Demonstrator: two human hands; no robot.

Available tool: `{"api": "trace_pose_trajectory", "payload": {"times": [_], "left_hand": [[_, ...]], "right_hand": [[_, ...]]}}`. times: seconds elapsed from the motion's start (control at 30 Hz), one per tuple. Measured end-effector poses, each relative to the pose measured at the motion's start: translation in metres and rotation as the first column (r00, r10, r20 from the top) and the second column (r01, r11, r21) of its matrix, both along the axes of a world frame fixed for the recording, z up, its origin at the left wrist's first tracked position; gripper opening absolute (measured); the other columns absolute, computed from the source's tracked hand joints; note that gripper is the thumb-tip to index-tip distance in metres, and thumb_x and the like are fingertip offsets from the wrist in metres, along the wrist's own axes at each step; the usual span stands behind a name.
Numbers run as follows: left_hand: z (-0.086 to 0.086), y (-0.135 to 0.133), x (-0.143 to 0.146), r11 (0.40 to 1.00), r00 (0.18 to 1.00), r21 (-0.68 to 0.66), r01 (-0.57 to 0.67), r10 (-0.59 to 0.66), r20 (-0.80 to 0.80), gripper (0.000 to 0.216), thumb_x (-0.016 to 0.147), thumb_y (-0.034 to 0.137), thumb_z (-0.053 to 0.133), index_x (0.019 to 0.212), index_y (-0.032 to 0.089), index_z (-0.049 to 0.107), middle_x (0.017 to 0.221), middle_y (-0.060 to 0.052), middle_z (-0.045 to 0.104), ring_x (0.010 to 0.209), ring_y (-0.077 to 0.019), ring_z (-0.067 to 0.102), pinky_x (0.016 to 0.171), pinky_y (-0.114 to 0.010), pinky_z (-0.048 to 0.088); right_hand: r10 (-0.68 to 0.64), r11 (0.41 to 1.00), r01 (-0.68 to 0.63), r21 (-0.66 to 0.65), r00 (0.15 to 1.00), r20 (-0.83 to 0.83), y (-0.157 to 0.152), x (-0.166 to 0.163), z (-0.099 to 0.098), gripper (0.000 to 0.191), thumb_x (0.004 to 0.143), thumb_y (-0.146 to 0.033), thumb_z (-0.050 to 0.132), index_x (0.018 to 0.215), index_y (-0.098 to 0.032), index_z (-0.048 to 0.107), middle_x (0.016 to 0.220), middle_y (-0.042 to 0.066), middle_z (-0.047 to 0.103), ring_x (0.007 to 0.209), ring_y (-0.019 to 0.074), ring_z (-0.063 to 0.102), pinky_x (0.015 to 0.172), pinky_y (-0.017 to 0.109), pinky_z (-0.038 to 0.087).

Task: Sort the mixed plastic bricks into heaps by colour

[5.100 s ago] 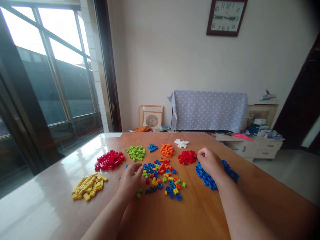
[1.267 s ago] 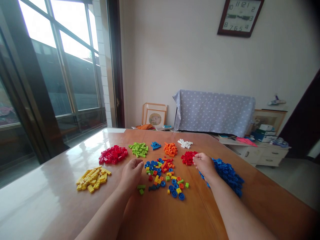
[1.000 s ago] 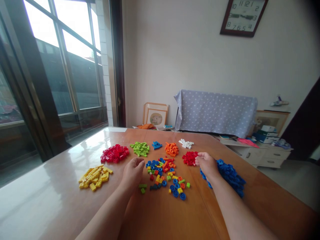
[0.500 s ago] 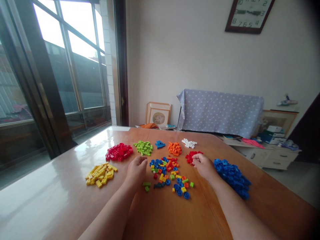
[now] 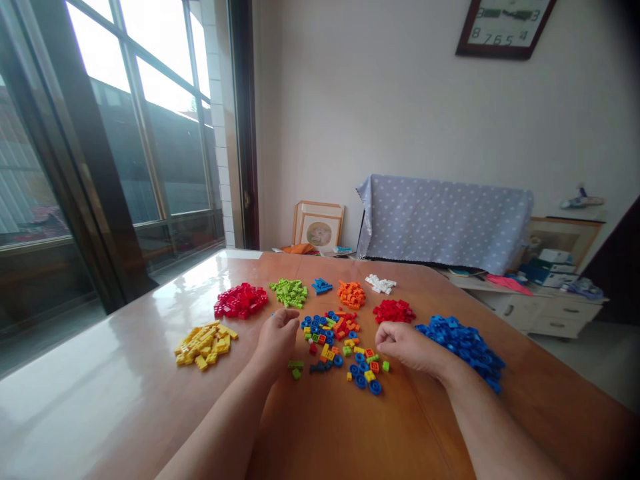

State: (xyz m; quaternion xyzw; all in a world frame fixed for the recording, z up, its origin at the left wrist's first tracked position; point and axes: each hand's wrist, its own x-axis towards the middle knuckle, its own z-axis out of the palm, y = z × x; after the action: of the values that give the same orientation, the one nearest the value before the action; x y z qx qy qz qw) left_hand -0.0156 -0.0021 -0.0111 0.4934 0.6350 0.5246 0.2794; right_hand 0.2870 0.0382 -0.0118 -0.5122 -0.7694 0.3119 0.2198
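In the middle of the table lies a mixed spread of toy building bricks (image 5: 327, 353), with blue round pieces (image 5: 361, 381) at its near right. My left hand (image 5: 278, 339) is at the spread's left side, fingers pinched together; whatever they hold, if anything, is hidden. Two green bricks (image 5: 296, 365) lie just right of that wrist. My right hand (image 5: 407, 343) hovers at the spread's right side, fingers curled closed, their content out of sight. Beyond it sits a small red brick pile (image 5: 394, 311); to its right is a large blue brick heap (image 5: 465, 347).
Sorted piles ring the spread: yellow bricks (image 5: 206, 345), red bricks (image 5: 241, 301), lime green bricks (image 5: 289, 293), blue pieces (image 5: 322, 286), orange bricks (image 5: 351, 294) and white pieces (image 5: 381, 285). Behind the wooden table (image 5: 320, 437) stands a cloth-covered object (image 5: 445, 220) by a white cabinet (image 5: 545, 310).
My right hand has drawn back from the small red pile toward me and the mixed spread, its fingers curling in more. My left hand has barely moved. The view has shifted slightly.
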Motion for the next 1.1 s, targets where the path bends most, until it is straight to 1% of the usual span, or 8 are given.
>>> {"api": "trace_pose_trajectory", "payload": {"times": [0.13,0.33,0.57,0.67,0.77,0.93,1.0,1.1], "left_hand": [[-0.002,0.001,0.0,1.0,1.0,0.014,0.015,-0.015,0.001,0.037,0.075,0.035,0.058,0.101,0.012,0.072,0.1,-0.011,0.073,0.09,-0.0231,0.065,0.076,-0.03,0.046],[-0.005,0.004,0.0,1.0,1.0,-0.019,0.015,-0.015,-0.017,0.039,0.077,0.037,0.058,0.103,0.012,0.071,0.089,-0.008,0.072,0.078,-0.0188,0.063,0.066,-0.026,0.045],[-0.005,0.004,0.001,1.0,0.998,-0.027,0.004,-0.006,-0.057,0.035,0.079,0.037,0.057,0.101,0.013,0.071,0.088,-0.007,0.071,0.077,-0.0178,0.063,0.065,-0.024,0.044],[-0.005,0.003,0.001,1.0,0.998,-0.03,0.002,-0.004,-0.07,0.034,0.079,0.037,0.057,0.1,0.014,0.071,0.089,-0.007,0.072,0.079,-0.0183,0.063,0.066,-0.024,0.044],[-0.005,0.004,0.0,0.999,0.998,-0.035,-0.004,0.002,-0.057,0.033,0.079,0.037,0.058,0.1,0.014,0.071,0.089,-0.008,0.072,0.079,-0.0187,0.064,0.066,-0.025,0.045],[-0.009,0.006,-0.001,0.999,1.0,-0.033,-0.001,0.002,0.009,0.03,0.079,0.035,0.058,0.097,0.015,0.07,0.092,-0.008,0.073,0.083,-0.0199,0.065,0.068,-0.025,0.046],[-0.011,0.007,-0.002,0.999,1.0,-0.037,0.001,0.0,0.027,0.03,0.079,0.034,0.057,0.098,0.015,0.07,0.094,-0.008,0.073,0.083,-0.0201,0.065,0.068,-0.025,0.045],[-0.014,0.009,-0.004,1.0,0.999,-0.022,-0.007,0.008,0.037,0.031,0.079,0.034,0.057,0.1,0.015,0.07,0.096,-0.008,0.073,0.084,-0.0205,0.065,0.068,-0.025,0.046]], "right_hand": [[0.052,0.997,-0.05,-0.062,0.998,0.029,-0.003,-0.002,0.001,0.008,0.075,-0.023,0.062,0.078,-0.017,0.065,0.063,-0.002,0.06,0.057,0.01,0.048,0.052,0.02,0.031],[-0.049,0.997,0.035,0.066,0.974,0.222,0.004,-0.009,-0.008,0.027,0.08,-0.044,0.065,0.077,-0.017,0.065,0.068,0.001,0.066,0.061,0.012,0.054,0.051,0.021,0.029],[-0.069,0.996,0.052,0.078,0.97,0.235,0.011,-0.014,-0.019,0.024,0.075,-0.042,0.069,0.073,-0.018,0.066,0.067,0.001,0.067,0.061,0.0128,0.055,0.05,0.022,0.029],[-0.072,0.997,0.067,0.045,0.989,0.133,0.008,-0.019,-0.017,0.02,0.072,-0.037,0.071,0.073,-0.018,0.066,0.065,0.0,0.064,0.059,0.012,0.054,0.049,0.022,0.029],[-0.098,0.995,0.094,-0.042,0.99,-0.099,0.003,-0.023,-0.011,0.017,0.072,-0.033,0.069,0.076,-0.018,0.063,0.064,-0.002,0.061,0.057,0.0102,0.051,0.048,0.02,0.03],[-0.172,0.938,-0.025,-0.346,0.832,-0.527,-0.006,-0.024,0.0,0.021,0.074,-0.031,0.067,0.09,-0.02,0.057,0.078,-0.001,0.066,0.061,0.0103,0.056,0.05,0.019,0.035],[-0.186,0.915,-0.091,-0.392,0.768,-0.613,-0.009,-0.025,0.002,0.023,0.072,-0.027,0.069,0.091,-0.02,0.057,0.08,0.0,0.066,0.066,0.0107,0.058,0.054,0.02,0.039],[-0.173,0.92,-0.122,-0.373,0.727,-0.664,-0.012,-0.029,0.004,0.024,0.069,-0.023,0.072,0.088,-0.02,0.059,0.076,-0.002,0.063,0.069,0.0112,0.058,0.057,0.021,0.041]]}}
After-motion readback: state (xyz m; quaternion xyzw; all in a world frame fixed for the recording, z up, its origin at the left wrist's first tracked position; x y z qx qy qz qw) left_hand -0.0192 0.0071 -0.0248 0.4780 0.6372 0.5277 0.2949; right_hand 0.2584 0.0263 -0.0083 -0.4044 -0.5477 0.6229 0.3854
